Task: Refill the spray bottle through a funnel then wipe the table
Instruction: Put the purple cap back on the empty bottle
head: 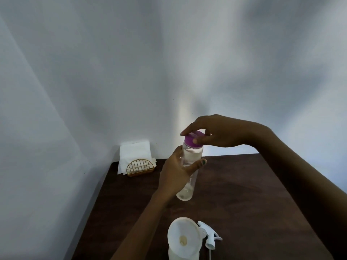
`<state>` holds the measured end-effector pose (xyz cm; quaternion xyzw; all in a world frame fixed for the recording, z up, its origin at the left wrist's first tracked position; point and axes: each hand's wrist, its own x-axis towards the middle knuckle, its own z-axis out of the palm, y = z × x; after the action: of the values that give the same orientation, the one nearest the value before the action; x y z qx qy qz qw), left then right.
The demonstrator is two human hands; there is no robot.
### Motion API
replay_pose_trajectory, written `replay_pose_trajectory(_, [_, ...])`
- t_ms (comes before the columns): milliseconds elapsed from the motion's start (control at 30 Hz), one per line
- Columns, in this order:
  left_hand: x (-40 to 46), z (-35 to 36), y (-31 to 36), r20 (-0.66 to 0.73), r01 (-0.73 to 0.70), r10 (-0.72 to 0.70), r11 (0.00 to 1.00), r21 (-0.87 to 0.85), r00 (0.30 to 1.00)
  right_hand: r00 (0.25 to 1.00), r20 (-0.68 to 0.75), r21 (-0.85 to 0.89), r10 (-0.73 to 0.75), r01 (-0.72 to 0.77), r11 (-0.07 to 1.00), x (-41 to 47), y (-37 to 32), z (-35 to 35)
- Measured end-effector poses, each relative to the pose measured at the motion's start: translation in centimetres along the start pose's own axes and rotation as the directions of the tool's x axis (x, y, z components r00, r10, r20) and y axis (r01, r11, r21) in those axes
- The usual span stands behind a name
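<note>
Head view, single frame. Left hand (173, 175) wraps the middle of a clear water bottle (188, 177), thumb across its front, holding it upright above the dark table (253, 194). Right hand (216, 132) sits on top of the bottle, fingertips and thumb pinching the purple cap (193, 140). Cannot tell whether the cap is tight or partly loosened.

Taking the water bottle as landmark: nearer the camera than it, at the bottom edge of the frame, stands the white spray bottle (183, 255) with a white funnel (185, 235) seated in its open neck. Just right of the funnel, the spray head (209, 234) lies on its side on the table, its dip tube trailing toward the frame edge. Beyond the water bottle and to its left, against the wall, a wire holder (139, 167) keeps a stack of white napkins (135, 152).

Judged step: opening the water bottle, ahead of pouring. Refill not yet begun; wiping not yet begun.

Next move calls for getting the cap off and parked, then bringing the bottle mouth over the funnel bowl and tipping slowly. Funnel looks top-heavy on its bottle, so a steadying hand seems prudent.
</note>
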<state>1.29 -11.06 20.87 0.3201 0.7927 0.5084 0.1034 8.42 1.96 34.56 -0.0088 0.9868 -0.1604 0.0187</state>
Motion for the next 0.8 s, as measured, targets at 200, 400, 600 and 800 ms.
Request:
replay_pose_trajectory(200, [-0.3, 0.2, 0.0, 0.031, 0.008, -0.008, 1.0, 0.01, 0.999, 0.95, -0.239, -0.286, 0.199, -0.265, 0.921, 0.8, 0.3, 0.7])
replay_pose_trajectory(400, [0.0, 0.0, -0.2, 0.017, 0.008, -0.007, 0.999, -0.032, 1.0, 1.0, 0.022, 0.112, 0.012, -0.014, 0.994, 0.2, 0.8, 0.3])
replay_pose_trajectory(600, [0.0, 0.3, -0.4, 0.015, 0.003, -0.003, 1.0, -0.018, 1.0, 0.994, -0.112, 0.07, 0.02, -0.012, 0.997, 0.8, 0.9, 1.3])
replay_pose_trajectory(800, [0.2, 0.8, -0.7, 0.014, -0.014, 0.015, 0.999, -0.035, 1.0, 0.992, -0.11, 0.027, 0.056, -0.053, 0.998, 1.2, 0.8, 2.0])
